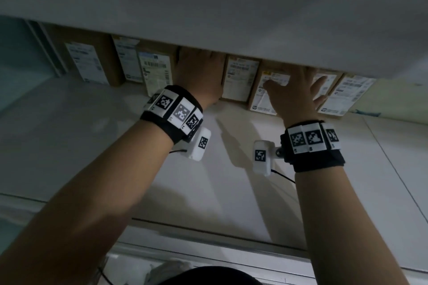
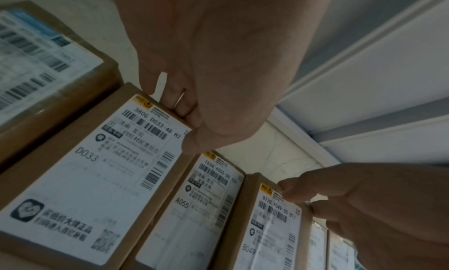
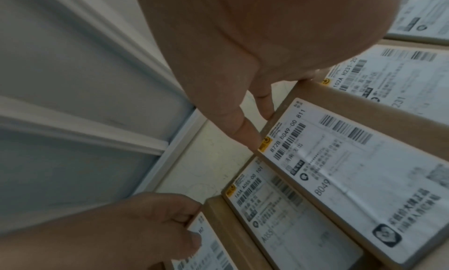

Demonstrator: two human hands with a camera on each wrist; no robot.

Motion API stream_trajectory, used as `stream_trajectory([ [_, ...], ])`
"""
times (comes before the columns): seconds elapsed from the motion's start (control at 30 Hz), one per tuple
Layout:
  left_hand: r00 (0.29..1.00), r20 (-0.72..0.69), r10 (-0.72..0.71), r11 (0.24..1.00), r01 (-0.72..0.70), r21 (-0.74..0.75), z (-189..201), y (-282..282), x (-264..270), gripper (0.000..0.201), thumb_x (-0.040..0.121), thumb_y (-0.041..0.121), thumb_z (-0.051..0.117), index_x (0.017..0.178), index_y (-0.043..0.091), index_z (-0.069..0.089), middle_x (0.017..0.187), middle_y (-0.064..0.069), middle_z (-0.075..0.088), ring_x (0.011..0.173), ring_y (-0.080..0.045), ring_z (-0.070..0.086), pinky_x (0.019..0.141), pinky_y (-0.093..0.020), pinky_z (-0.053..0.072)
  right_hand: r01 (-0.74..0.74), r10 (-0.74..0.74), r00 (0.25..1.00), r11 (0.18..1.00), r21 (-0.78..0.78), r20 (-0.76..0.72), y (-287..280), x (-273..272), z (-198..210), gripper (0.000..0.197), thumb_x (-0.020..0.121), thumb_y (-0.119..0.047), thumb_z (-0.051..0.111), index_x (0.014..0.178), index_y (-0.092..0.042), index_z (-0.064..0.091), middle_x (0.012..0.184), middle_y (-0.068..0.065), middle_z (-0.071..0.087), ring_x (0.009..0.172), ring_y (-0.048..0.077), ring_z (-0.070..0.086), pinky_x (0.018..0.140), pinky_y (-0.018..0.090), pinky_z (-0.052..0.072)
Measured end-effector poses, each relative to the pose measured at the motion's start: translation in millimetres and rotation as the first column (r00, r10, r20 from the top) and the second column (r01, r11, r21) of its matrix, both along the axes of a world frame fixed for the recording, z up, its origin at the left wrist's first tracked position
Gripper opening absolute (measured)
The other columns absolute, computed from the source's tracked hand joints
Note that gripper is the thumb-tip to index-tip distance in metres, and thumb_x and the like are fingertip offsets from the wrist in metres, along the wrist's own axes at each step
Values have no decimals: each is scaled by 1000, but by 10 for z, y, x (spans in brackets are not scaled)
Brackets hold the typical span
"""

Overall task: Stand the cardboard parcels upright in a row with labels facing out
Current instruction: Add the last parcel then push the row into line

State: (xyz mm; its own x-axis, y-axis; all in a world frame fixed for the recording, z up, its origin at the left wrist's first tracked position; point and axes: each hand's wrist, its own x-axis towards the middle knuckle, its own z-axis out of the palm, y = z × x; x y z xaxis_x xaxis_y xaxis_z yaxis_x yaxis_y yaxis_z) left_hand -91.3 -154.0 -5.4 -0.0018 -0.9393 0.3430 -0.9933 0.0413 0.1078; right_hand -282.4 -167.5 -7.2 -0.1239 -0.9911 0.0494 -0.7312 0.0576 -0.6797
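Parcels stand upright in a row at the back of a white shelf (image 1: 208, 146), under an overhanging upper shelf (image 1: 208, 7), white labels facing out toward the person. Left hand (image 1: 200, 74) reaches over the top of the D033 parcel (image 2: 80, 178); fingers curl over its top edge and the thumb presses on the label's upper corner, so it grips the box from above, probably to square it against its neighbours. Right hand (image 1: 298, 90) does the same on the B049 parcel (image 3: 340, 168): fingertips hook behind the top edge, thumb lies on the upper corner of the label face. Between the two held boxes stands the A055 parcel (image 2: 201, 207), untouched, set slightly further back. Further parcels stand to the left (image 1: 85, 62) and right (image 1: 347, 92), labels also outward. Judgement: holding by the top edge lets each box be tipped or slid without covering the label; the row looks almost done, with only alignment left. Risk: the low overhang limits lift.
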Motion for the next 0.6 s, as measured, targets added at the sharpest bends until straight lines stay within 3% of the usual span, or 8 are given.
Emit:
stream_trajectory([
  [0.03,1000,-2,-2,1000,2,-12,24,24,0,20,99,5,52,94,1,71,111,-26,75,109,-46,68,98,-54,49,33,-31,997,999,20,-70,24,32,28,59,104,-34,54,160,-25,38,178,7,0,163,35,-10,129,57,-13],
  [0.07,1000,1,-7,1000,7,-16,33,28,22,21,99,7,53,96,0,72,110,-25,75,108,-45,69,97,-53,50,50,-48,995,998,28,-84,42,68,46,58,101,-33,57,157,-27,42,178,5,2,163,37,-12,128,61,-11],
  [0.2,997,-59,-40,999,38,-24,20,1,110,12,98,13,55,89,9,61,109,-22,73,107,-44,69,97,-50,52,73,-77,983,997,-29,-170,55,147,18,66,98,-34,58,160,-23,39,178,10,-3,161,40,-17,127,64,-14],
  [0.27,997,-68,-45,999,44,-16,-13,-22,114,18,97,16,57,103,3,67,113,-21,73,110,-44,68,99,-51,51,87,-101,956,994,-63,-276,34,170,-12,66,98,-36,56,160,-23,39,178,10,1,161,42,-18,125,64,-18],
  [0.33,999,-38,-32,998,30,-57,-45,-44,126,28,93,21,62,117,5,67,124,-18,70,121,-43,64,105,-50,47,83,-118,923,990,-111,-366,-14,184,-51,68,98,-39,55,162,-23,37,178,9,4,162,39,-17,124,64,-19],
  [0.47,997,-54,-62,998,61,-17,-63,-104,226,42,93,30,68,130,9,64,139,-15,63,132,-40,57,107,-48,48,47,-104,868,990,-130,-485,-58,197,-129,79,100,-43,51,167,-15,21,179,5,2,164,27,-14,127,66,-11],
  [0.53,980,-174,-95,994,103,36,68,-99,260,36,95,35,69,118,8,67,123,-15,69,115,-35,67,89,-42,55,40,-87,842,994,-99,-533,-61,196,-111,83,102,-44,50,169,-13,12,179,5,0,164,26,-12,127,66,-8],
  [0.6,945,-319,-74,994,95,51,197,-51,314,27,97,39,65,91,12,65,91,-10,67,84,-27,67,70,-36,52,14,-62,828,996,-90,-557,-44,195,-75,84,103,-46,49,170,-12,11,179,8,0,164,30,-12,128,65,-6],
])
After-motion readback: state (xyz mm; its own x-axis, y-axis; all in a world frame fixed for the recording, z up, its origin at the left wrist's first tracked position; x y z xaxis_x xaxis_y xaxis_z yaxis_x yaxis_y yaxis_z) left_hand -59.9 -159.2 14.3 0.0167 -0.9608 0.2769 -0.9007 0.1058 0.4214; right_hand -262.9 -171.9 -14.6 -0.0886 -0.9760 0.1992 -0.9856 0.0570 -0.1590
